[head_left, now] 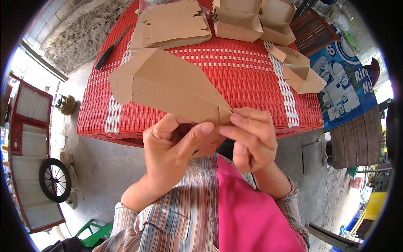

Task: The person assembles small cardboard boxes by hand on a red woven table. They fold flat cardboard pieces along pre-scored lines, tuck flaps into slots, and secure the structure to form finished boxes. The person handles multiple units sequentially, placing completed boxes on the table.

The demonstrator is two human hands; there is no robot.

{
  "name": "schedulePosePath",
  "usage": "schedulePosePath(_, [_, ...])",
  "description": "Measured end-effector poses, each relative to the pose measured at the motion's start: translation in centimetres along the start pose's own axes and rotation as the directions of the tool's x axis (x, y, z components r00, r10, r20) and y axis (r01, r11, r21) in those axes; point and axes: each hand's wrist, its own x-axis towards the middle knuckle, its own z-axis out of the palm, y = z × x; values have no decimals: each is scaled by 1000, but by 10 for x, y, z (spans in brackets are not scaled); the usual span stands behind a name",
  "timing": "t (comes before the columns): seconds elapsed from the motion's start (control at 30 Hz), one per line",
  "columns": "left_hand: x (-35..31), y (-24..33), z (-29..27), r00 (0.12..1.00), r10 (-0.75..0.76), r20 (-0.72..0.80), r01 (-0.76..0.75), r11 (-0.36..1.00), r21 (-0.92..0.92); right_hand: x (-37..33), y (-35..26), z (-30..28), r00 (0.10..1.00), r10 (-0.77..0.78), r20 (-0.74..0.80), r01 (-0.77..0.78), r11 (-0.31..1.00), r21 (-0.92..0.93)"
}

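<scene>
Both of my hands are on a partly folded brown cardboard box (168, 86), raised above the near edge of a red woven table (235, 80). My left hand (172, 140) grips its near end from the left, the thumb pressed on the card by the corner flaps. With the fingertips of my right hand (254, 134) I pinch the right corner, where the flaps meet. The box's far end tilts up and to the left. Part of its near end hangs below my thumb, and my left fingers are partly hidden behind the card.
A stack of flat cardboard blanks (172, 25) lies at the table's far side, with a black-handled knife (113, 47) to its left. Folded open boxes (237, 21) stand at the far right, and another open box (300, 71) sits near the right edge. A blue printed banner (344, 84) hangs beyond.
</scene>
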Motion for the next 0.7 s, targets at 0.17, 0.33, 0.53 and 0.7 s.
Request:
schedulePosePath(0.17, [-1,-11,0,997,80,-2,-80,997,14,5,-1,-1,911,406,68,-411,883,225])
schedulePosePath(0.33, [0,-10,-7,980,195,42,-198,932,303,-6,6,1,926,351,137,-376,844,383])
schedulePosePath(0.53, [27,-13,-48,783,479,397,-621,562,546,-11,27,-1,711,698,80,-647,607,462])
schedulePosePath(0.7, [58,-50,-95,960,220,171,-277,818,504,-12,36,0,552,759,345,-733,245,634])
